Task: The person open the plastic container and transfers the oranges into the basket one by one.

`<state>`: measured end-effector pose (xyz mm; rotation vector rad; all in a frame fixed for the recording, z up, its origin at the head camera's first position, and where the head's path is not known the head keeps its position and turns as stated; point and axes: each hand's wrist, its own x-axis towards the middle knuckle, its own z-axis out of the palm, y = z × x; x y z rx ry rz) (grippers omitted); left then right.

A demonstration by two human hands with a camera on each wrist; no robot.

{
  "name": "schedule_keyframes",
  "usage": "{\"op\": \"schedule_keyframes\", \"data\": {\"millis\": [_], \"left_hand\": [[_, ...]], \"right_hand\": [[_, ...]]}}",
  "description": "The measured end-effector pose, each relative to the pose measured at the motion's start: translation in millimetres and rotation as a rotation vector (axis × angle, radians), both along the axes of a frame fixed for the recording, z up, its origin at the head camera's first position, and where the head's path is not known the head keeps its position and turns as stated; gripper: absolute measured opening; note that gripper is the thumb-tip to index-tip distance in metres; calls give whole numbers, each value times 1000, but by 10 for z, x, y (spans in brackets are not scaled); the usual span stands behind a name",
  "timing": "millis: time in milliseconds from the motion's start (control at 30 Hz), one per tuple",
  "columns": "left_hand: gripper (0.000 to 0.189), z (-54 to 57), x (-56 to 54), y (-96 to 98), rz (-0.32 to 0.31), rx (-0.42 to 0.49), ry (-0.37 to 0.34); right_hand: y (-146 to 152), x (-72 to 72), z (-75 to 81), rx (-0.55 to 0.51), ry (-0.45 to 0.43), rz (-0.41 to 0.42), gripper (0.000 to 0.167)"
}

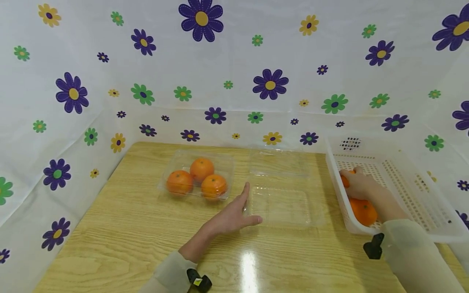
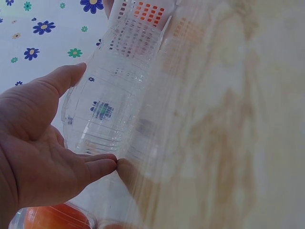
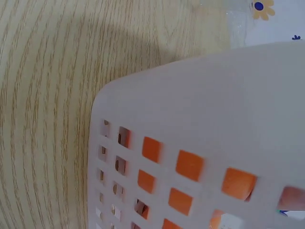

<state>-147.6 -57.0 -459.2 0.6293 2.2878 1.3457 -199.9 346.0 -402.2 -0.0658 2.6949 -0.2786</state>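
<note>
My right hand (image 1: 360, 185) reaches into the white perforated basket (image 1: 340, 199) at the right, its fingers curled over an orange (image 1: 345, 181) near the basket's left wall. Another orange (image 1: 363, 211) lies just below that hand, nearer the basket's front. With thumb and fingers spread, my left hand (image 1: 231, 215) is at the left edge of an unfolded transparent plastic clamshell box (image 1: 282, 207). In the left wrist view the fingertips are right at the rim of the plastic box (image 2: 102, 129). The right wrist view shows mostly the basket wall (image 3: 200, 105), hiding the right hand.
Left of the unfolded box stands a second transparent box (image 1: 229, 162) holding three oranges (image 1: 202, 169). Both boxes and the basket are on a wooden table (image 1: 121, 236). A white flower-patterned cloth (image 1: 234, 65) closes off the back and sides.
</note>
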Motion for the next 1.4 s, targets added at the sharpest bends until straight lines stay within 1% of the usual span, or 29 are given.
{"op": "schedule_keyframes", "data": {"millis": [133, 367, 567, 1000, 1200, 1300, 1400], "left_hand": [[111, -3, -1, -9, 5, -3, 1], [111, 17, 2, -6, 1, -5, 1], [111, 39, 11, 1, 1, 2, -7], [112, 15, 7, 16, -5, -6, 0], [111, 1, 14, 19, -7, 7, -11], [111, -11, 3, 17, -6, 5, -7], [111, -13, -11, 8, -2, -11, -9]], "right_hand": [[-25, 9, 23, 14, 2, 8, 71], [-27, 30, 57, 29, -20, -4, 70], [2, 49, 100, 21, -20, 24, 67], [-65, 111, 198, 46, -35, 39, 63], [-27, 148, 205, 19, -33, 13, 71], [-10, 169, 202, 9, -12, 6, 76], [-9, 186, 175, 15, 25, 6, 78]]}}
